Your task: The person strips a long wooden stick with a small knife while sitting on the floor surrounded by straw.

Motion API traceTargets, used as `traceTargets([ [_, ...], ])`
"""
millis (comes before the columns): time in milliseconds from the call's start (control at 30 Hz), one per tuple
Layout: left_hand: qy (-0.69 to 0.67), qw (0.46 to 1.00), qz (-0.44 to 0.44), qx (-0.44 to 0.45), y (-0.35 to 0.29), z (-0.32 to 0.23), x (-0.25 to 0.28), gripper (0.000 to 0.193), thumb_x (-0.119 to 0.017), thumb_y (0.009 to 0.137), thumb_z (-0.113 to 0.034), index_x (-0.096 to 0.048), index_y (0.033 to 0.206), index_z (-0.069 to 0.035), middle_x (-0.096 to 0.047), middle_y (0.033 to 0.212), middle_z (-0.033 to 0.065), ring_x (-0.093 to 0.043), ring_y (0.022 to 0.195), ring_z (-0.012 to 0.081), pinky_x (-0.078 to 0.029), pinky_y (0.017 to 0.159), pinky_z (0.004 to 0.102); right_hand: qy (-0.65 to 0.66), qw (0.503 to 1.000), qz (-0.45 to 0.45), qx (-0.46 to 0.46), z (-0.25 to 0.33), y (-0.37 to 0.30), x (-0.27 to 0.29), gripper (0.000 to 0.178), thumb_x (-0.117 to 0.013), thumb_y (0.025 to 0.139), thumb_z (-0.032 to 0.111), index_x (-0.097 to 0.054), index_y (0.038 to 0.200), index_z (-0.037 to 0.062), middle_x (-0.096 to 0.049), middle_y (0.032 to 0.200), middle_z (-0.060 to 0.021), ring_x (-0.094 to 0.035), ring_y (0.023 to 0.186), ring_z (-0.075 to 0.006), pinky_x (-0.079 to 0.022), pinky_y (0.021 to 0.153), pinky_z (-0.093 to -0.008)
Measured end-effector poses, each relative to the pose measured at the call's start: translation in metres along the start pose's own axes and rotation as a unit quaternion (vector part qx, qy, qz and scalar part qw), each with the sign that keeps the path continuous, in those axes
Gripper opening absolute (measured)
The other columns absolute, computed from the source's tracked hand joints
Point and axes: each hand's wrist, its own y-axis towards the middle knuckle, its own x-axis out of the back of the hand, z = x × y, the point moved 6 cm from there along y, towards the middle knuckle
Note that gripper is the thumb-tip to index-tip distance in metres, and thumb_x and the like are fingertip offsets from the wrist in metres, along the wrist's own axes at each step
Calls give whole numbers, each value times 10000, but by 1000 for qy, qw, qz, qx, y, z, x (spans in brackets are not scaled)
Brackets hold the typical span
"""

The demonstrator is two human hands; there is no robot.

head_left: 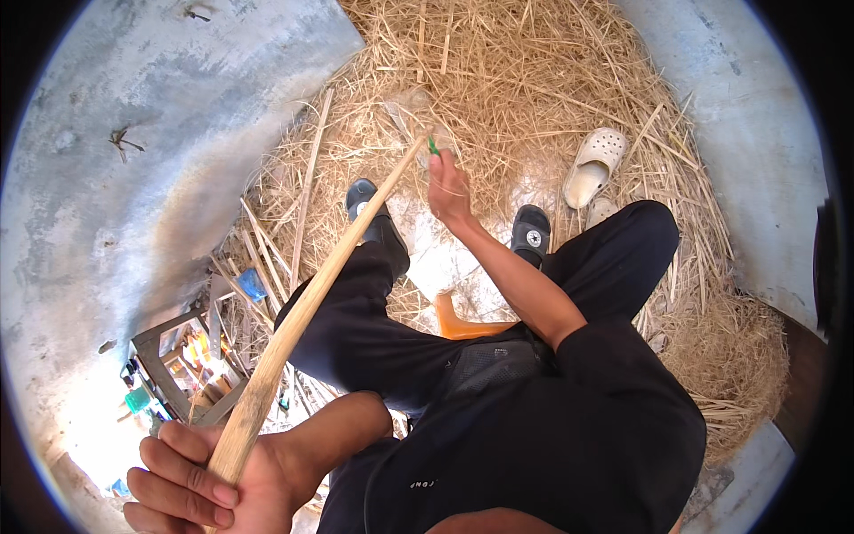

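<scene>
My left hand [267,476], low at the left, is closed round the thick near end of a long pale wooden stick [302,311]. The stick slants up and away past my left knee, and its thin far end comes close to my right hand [449,189]. That hand is closed on a small green tool [433,145]; only a bit of green shows above the fingers, and its working end cannot be made out against the shavings. Whether the tool touches the stick is unclear.
Straw-like wood shavings [525,71] cover the floor, with long thin strips at the left. A pale clog [594,167] lies at right. An open wooden box [160,347] with small items stands at left. An orange plastic edge [467,327] shows beneath me. Blue-grey walls [133,178] rise on both sides.
</scene>
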Motion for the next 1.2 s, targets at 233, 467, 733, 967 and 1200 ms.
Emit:
traceTargets([
  [233,-11,998,-64,-16,5,3,1,288,-505,695,-144,-270,530,-163,-260,477,-4,-230,424,89,-152,453,221,-182,977,62,-91,-65,23,-31,451,-328,993,376,-555,999,-13,-630,876,-305,-602,870,-486,-473,787,-531],
  [467,120,977,-149,-92,6,3,-7,369,-502,837,-197,-244,577,-147,-241,550,15,-210,451,106,-163,476,237,12,990,-139,7,-29,-12,45,374,-346,999,345,-514,952,14,-508,576,-202,-520,547,-372,-346,554,-488],
  [733,-13,994,58,93,14,4,10,476,-549,906,-489,-552,705,-57,-350,539,28,-299,414,99,-200,424,245,124,976,24,174,64,-70,90,289,-383,996,285,-508,1012,25,-485,522,-98,-501,448,-234,-357,464,-398],
  [967,122,988,-100,-6,8,4,-13,551,-567,902,-487,-269,603,-133,-105,549,-33,-83,504,96,-103,479,276,-5,992,61,112,61,-42,33,274,-402,987,274,-504,960,22,-525,553,-225,-560,551,-414,-418,533,-493],
  [1200,120,993,-2,-8,2,7,-27,543,-472,966,-445,-174,604,-172,-136,523,-43,-103,465,67,-95,444,255,-244,966,83,24,-58,27,10,362,-370,987,321,-560,1017,14,-625,725,-246,-616,660,-438,-494,606,-525],
])
